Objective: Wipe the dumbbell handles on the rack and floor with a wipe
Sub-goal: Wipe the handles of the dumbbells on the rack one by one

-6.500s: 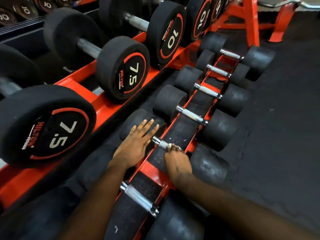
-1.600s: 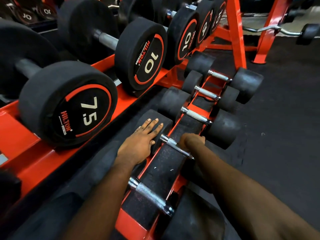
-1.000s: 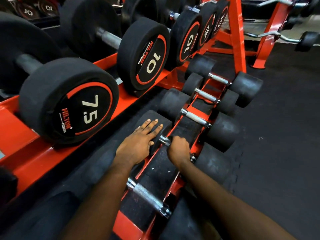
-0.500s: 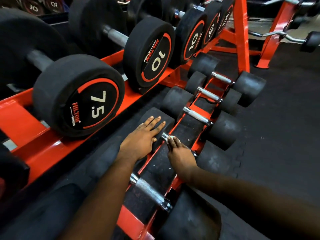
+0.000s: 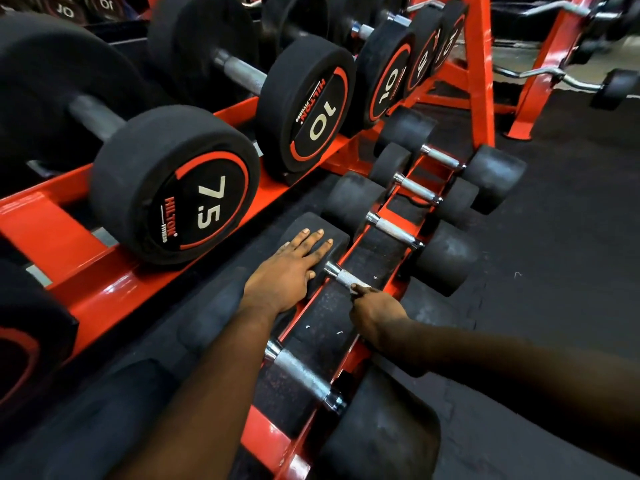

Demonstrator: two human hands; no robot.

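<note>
Head view: low red rack point(image 5: 266, 434) is running from 6 to 1 o'clock, carrying five dumbbells with five chrome handles showing. Left grip point(image 5: 287, 275) is lying flat just below centre, fingers straight and released, pressing on the black head point(image 5: 308, 220) of the second dumbbell from the near end. Right grip point(image 5: 375, 313), at 4 o'clock of the left one, is curling over the right half of that dumbbell's handle point(image 5: 341, 277), grasping it; the left half is showing bare. Pale patch point(image 5: 356, 284) at the fingertips: cannot tell cloth from chrome. Other four handles are sitting untouched: one point(image 5: 301, 374) at 6 o'clock between the arms, three lined up toward 1 o'clock. Upper rack point(image 5: 62, 230) is filling 8 to 12 o'clock, holding bigger dumbbells: one face marked 7.5 point(image 5: 194, 199), two marked 10 point(image 5: 311, 112), two more behind too skewed to read. Two bent bars point(image 5: 540, 72) are showing at 2 o'clock. Black rubber floor point(image 5: 554, 271) is covering 3 to 5 o'clock.
</note>
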